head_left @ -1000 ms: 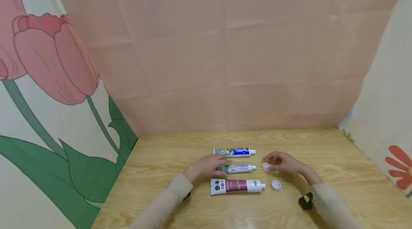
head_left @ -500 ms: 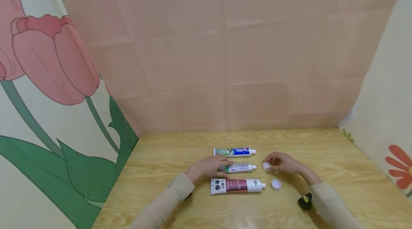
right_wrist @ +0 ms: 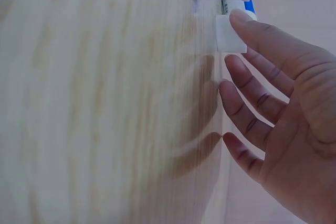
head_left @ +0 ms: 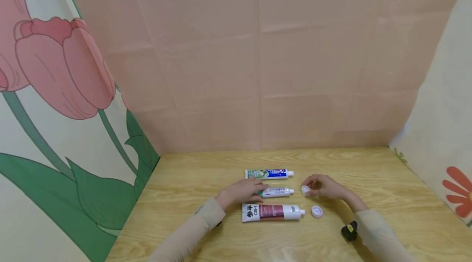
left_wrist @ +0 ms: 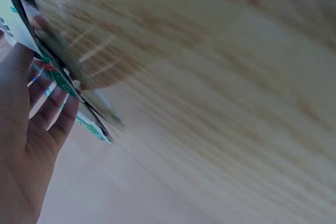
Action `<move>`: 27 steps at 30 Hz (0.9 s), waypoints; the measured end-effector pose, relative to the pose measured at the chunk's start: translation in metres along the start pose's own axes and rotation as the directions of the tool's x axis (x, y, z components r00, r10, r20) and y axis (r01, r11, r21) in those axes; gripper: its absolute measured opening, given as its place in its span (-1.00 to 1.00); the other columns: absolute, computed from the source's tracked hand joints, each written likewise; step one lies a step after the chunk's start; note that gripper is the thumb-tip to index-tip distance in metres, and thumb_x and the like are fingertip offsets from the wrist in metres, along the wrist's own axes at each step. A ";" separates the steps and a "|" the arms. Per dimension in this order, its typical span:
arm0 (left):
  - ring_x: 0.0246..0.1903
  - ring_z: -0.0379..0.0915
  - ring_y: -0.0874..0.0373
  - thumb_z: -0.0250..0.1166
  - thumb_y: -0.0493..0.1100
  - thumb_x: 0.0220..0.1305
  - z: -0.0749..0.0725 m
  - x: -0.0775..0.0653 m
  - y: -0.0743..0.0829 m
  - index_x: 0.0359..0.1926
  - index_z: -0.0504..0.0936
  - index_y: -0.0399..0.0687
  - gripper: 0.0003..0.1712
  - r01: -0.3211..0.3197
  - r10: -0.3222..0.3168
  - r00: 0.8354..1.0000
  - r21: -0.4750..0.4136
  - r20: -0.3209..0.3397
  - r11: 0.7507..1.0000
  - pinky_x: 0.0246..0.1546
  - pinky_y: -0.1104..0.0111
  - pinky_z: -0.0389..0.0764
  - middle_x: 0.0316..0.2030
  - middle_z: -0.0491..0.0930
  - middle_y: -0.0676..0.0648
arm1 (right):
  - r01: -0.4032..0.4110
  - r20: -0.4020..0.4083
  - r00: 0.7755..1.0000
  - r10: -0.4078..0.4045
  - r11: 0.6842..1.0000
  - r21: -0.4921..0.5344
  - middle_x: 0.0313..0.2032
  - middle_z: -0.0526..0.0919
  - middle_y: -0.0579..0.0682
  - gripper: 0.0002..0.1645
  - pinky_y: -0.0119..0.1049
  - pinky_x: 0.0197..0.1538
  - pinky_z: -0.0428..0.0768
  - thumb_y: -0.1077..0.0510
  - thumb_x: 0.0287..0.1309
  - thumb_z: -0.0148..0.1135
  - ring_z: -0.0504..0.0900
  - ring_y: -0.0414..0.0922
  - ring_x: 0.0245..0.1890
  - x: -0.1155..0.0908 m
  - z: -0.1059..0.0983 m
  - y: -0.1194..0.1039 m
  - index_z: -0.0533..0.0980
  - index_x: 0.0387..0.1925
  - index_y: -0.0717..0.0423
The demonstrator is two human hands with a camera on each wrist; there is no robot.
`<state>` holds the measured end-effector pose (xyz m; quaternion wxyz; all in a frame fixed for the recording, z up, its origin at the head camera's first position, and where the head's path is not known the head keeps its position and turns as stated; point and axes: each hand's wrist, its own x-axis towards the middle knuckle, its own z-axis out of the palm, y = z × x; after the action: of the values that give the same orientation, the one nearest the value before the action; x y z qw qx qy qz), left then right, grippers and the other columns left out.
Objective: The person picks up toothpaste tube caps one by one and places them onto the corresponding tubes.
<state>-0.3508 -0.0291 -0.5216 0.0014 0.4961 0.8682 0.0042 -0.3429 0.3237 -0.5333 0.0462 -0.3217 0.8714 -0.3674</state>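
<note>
Three toothpaste tubes lie in a row on the wooden table, their bare white nozzles toward the right. My left hand grips the tail half of the middle, green-and-white toothpaste tube, thumb on the near side and fingers on the far side. In the left wrist view, the green printed tube shows between thumb and fingers. Just right of its nozzle, my right hand pinches a small white cap resting on the table. The right wrist view shows the thumb against that cap, the other fingers loosely bent.
A larger maroon-and-white tube lies nearest me, with a wider white cap beside its nozzle. Behind the middle tube lies a blue-and-green tube. A pink cloth backdrop rises at the table's far edge.
My left hand has slid slightly right along the middle tube, covering more of its green part. My right hand stays at the small cap, almost unmoved.
</note>
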 end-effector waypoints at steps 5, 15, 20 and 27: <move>0.22 0.25 0.16 0.00 0.25 0.27 0.001 0.000 -0.001 0.35 0.22 0.07 -0.29 -0.003 0.003 1.000 0.003 -0.005 1.000 0.29 0.35 0.24 0.22 0.35 0.01 | 0.015 -0.012 1.000 -0.015 1.000 -0.007 -0.26 0.59 0.00 -0.62 -0.36 -0.24 0.54 0.05 0.02 0.35 0.52 -0.09 -0.28 0.001 0.001 0.000 0.54 -0.13 0.12; 0.32 0.11 0.07 0.01 0.17 0.33 -0.002 -0.004 0.001 0.36 0.21 0.06 -0.35 0.007 -0.007 1.000 -0.003 0.021 1.000 0.36 0.27 0.10 0.32 0.22 -0.07 | 0.045 -0.027 0.999 -0.046 0.999 -0.012 -0.29 0.60 0.00 -0.65 -0.41 -0.27 0.52 0.06 0.02 0.35 0.52 -0.19 -0.32 0.004 0.003 -0.001 0.55 -0.15 0.12; 0.30 0.16 0.09 0.03 0.13 0.33 -0.004 -0.005 0.001 0.35 0.23 0.04 -0.37 -0.007 0.007 1.000 -0.005 0.016 1.000 0.34 0.27 0.14 0.30 0.25 -0.08 | 0.018 -0.022 1.000 -0.019 1.000 -0.015 -0.27 0.61 -0.03 -0.66 -0.42 -0.26 0.54 0.06 0.04 0.34 0.52 -0.28 -0.31 0.003 0.001 -0.003 0.55 -0.14 0.11; 0.04 0.33 0.28 0.08 0.07 0.32 -0.002 -0.004 -0.002 0.30 0.28 -0.05 -0.40 -0.048 0.045 0.998 -0.067 -0.039 0.997 0.13 0.54 0.36 0.10 0.36 0.02 | -0.018 -0.036 0.999 0.016 0.999 -0.036 -0.29 0.59 0.05 -0.68 -0.41 -0.30 0.52 0.14 0.05 0.32 0.53 -0.19 -0.34 0.001 -0.001 -0.011 0.54 -0.13 0.16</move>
<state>-0.3507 -0.0342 -0.5195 0.0021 0.5157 0.8557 0.0428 -0.3383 0.3179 -0.5249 0.0277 -0.3084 0.8814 -0.3567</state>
